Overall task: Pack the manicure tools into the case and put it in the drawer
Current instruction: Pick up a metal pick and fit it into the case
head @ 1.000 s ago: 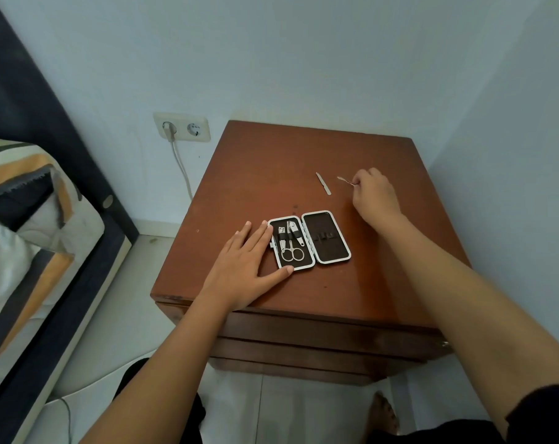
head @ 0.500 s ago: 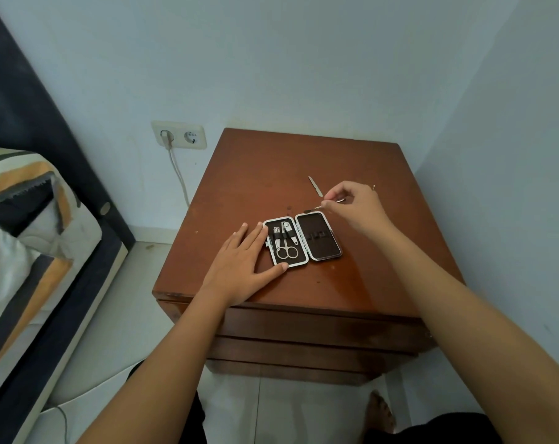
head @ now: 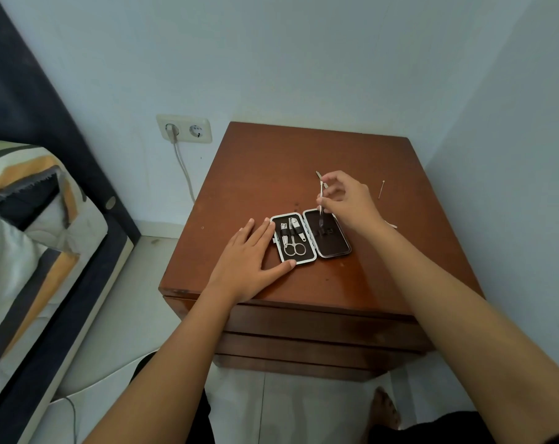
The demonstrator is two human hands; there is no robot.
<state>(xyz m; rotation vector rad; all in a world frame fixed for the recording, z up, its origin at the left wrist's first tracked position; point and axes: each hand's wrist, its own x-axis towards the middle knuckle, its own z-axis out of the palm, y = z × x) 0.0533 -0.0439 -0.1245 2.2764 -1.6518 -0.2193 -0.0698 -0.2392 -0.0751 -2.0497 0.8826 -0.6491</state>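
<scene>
The open manicure case [head: 333, 243] lies flat on the brown nightstand [head: 271, 174]. Its left half holds small scissors [head: 294, 248] and clippers [head: 295, 230] under straps; its right half is dark and bare. My left hand [head: 249, 264] rests flat against the case's left edge. My right hand [head: 345, 197] pinches a thin metal tool [head: 320, 205] upright, its tip over the right half. Another slim tool [head: 319, 175] lies behind my fingers, and a thin pin-like tool [head: 381, 189] lies to the right.
The nightstand has shut drawers [head: 303, 328] on its front. A wall socket with a plugged cable [head: 183, 128] is at left. A bed with striped bedding [head: 25, 219] stands on the left. My bare foot [head: 383, 408] is on the white floor.
My right hand picked up the thin tool at the right and carried it left over the case's right half, turning it upright. The left hand stayed put.
</scene>
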